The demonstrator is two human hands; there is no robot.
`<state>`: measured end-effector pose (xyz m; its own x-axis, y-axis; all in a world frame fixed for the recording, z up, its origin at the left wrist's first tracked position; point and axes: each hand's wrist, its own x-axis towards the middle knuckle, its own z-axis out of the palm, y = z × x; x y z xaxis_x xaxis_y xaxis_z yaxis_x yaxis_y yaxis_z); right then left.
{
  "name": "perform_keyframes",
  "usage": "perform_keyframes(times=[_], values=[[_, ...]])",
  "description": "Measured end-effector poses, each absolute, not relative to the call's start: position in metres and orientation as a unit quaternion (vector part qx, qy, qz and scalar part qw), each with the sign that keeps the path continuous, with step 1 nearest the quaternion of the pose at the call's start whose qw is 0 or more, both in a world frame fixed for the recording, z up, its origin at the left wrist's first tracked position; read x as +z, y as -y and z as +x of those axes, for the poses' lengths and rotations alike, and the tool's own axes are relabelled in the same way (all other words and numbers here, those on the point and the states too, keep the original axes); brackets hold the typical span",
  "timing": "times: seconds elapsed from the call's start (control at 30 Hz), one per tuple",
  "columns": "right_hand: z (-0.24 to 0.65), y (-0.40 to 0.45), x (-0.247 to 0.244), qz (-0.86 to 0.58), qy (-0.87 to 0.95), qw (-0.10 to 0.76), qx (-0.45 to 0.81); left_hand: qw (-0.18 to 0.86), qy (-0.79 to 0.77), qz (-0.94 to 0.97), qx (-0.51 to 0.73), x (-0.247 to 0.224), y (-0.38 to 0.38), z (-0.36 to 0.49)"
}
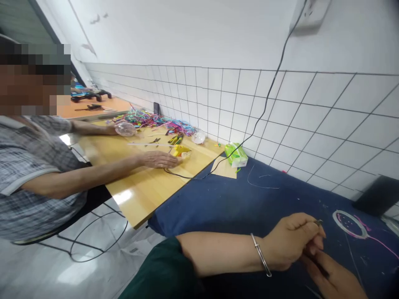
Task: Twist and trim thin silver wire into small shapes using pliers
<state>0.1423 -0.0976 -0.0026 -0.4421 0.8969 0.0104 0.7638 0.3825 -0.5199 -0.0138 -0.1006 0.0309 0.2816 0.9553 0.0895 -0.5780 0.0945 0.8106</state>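
My left hand [294, 241], with a silver bangle [261, 255] at the wrist, is closed in a pinch above the dark blue cloth [215, 211]. A tiny dark tip [318, 223] shows at its thumb and forefinger, too small to name. My right hand [335, 274] meets it from the lower right, fingers drawn together under the left ones; what lies between them is hidden. To the right of both hands, a pale ring [349, 224] with pink cord wound on it lies on the cloth.
Across the wooden table [131, 187], another person rests a hand [158, 159] by a yellow glue gun [181, 151] and holds a clear plastic ball [125, 129]. Colourful strands [149, 119] lie behind. A black cable [264, 108] hangs past a green tissue pack [236, 155]. A dark object [378, 195] stands far right.
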Motion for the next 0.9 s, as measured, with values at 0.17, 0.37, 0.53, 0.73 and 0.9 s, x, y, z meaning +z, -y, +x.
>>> perform_keyframes(times=[0.17, 0.37, 0.53, 0.73, 0.9], values=[[0.121, 0.097, -0.003, -0.424, 0.852, 0.124, 0.282, 0.707, -0.236, 0.361, 0.561, 0.036, 0.11, -0.035], [0.099, 0.106, -0.009, -0.364, 0.875, 0.168, 0.273, 0.725, -0.205, 0.348, 0.558, 0.031, 0.117, -0.05], [0.088, 0.11, -0.008, -0.36, 0.862, 0.173, 0.311, 0.724, -0.244, 0.366, 0.532, 0.029, 0.121, -0.066], [0.107, 0.101, 0.002, -0.468, 0.805, 0.291, 0.222, 0.617, -0.28, 0.414, 0.608, 0.031, 0.112, -0.051], [0.118, 0.097, 0.002, -0.46, 0.801, 0.303, 0.234, 0.63, -0.297, 0.411, 0.588, 0.026, 0.101, -0.019]])
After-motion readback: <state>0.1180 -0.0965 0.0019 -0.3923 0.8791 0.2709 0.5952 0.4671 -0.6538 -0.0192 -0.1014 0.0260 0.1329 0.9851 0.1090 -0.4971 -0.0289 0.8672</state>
